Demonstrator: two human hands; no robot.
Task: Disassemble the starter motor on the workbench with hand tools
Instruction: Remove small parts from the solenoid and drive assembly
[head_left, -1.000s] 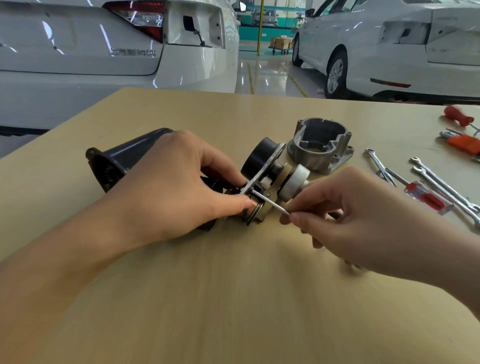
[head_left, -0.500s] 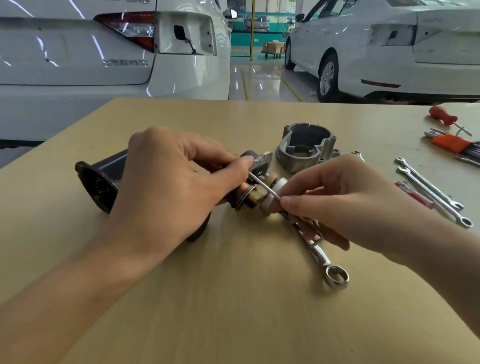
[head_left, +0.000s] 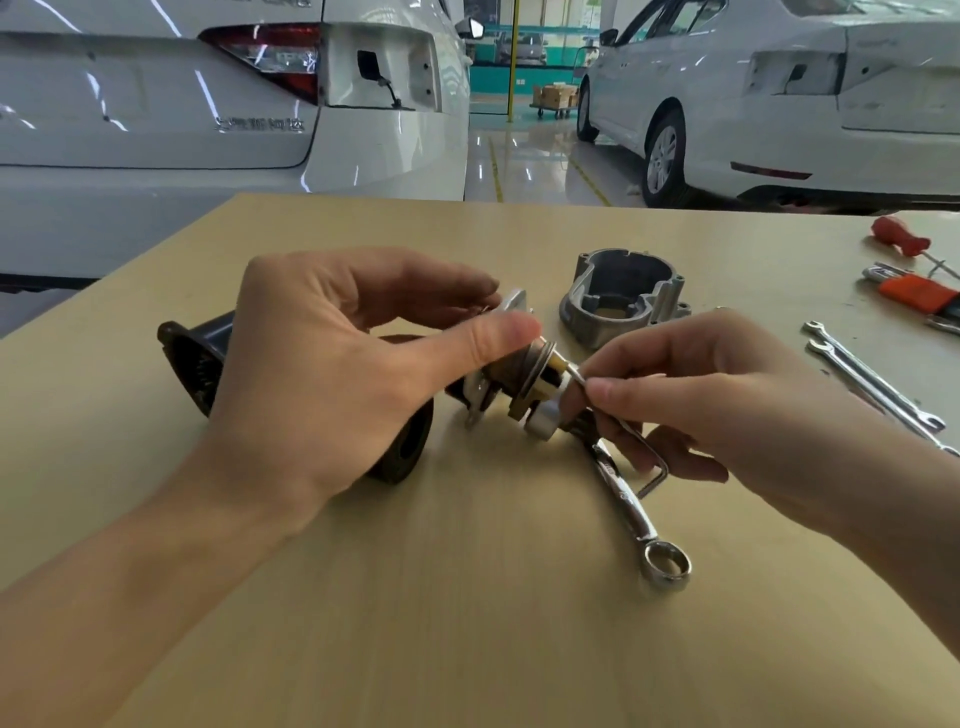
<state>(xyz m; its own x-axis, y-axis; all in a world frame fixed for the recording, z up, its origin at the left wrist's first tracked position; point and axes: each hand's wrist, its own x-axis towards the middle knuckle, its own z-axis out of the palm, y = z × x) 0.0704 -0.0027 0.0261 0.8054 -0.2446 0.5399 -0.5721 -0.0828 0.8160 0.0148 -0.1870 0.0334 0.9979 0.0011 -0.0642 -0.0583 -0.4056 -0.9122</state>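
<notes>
Two bare hands work at the middle of the pale wooden counter (head_left: 467, 623), where the dark, ribbed starter motor body (head_left: 192, 364) lies on its side with its brass-and-steel shaft end (head_left: 524, 382) pointing toward 3 o'clock. The left hand (head_left: 322, 395) steadies the assembly, its thumb pressed along the shaft end and its other fingers loosely spread above a grey flat metal plate (head_left: 511, 301). The right hand (head_left: 691, 395) pinches a thin, bent steel hex key (head_left: 657, 467) between thumb and forefinger, its short tip at the shaft's white end piece (head_left: 543, 423).

Judging by this, the step in hand is loosening a small fastener at the shaft end; the next move likely calls for seating the key squarely and turning while the left hand resists rotation.

One polished chrome ring spanner (head_left: 636, 512) lies just beside the right hand at 5 o'clock. At 1 o'clock sits a rough cast-aluminium housing (head_left: 618, 296), hollow and matt grey, already off. Slim chrome spanners (head_left: 872, 382) and red-handled tools (head_left: 901, 236) lie at 3 o'clock.
</notes>
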